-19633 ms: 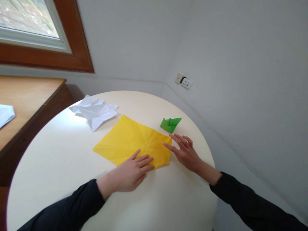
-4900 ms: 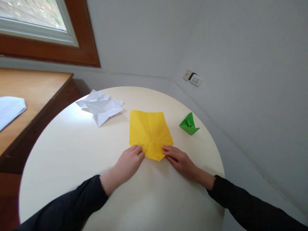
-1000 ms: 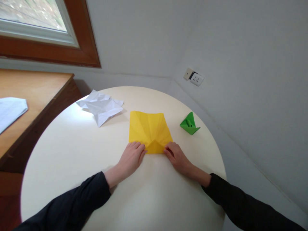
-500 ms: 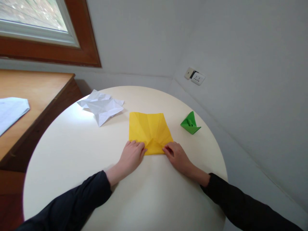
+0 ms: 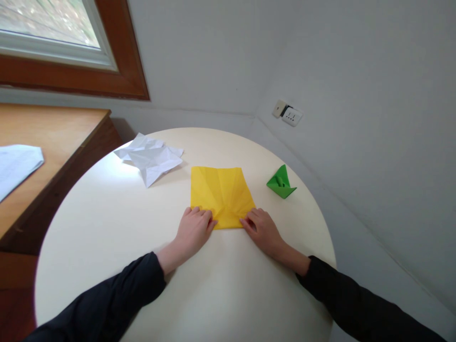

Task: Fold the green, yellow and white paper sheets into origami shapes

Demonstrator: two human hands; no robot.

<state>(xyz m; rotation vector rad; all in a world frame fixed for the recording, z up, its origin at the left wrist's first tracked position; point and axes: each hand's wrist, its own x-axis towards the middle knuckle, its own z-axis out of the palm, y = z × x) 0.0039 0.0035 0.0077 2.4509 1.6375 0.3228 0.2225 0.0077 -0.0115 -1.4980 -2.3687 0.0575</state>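
A yellow sheet of paper [image 5: 223,190] with fan-like creases lies on the round white table [image 5: 117,228]. Its near edge is folded over. My left hand [image 5: 195,227] grips the lower left corner, its fingers curled onto the paper and the thumb at the near edge. On the lower right corner my right hand [image 5: 261,229] is closed in a pinch. Between the two hands the paper lies fairly flat, with small wrinkles above the fold. Both near corners are hidden under my fingers.
Crumpled white paper [image 5: 151,156] rests at the table's back left. Toward the right edge sits a folded green paper piece [image 5: 281,182]. A wooden desk [image 5: 67,126] holding a folded whitish sheet [image 5: 19,164] stands at left. Behind are walls with a socket [image 5: 292,116].
The raised peak in the middle of the yellow paper's fold has flattened. Both hands keep their grip in almost the same place.
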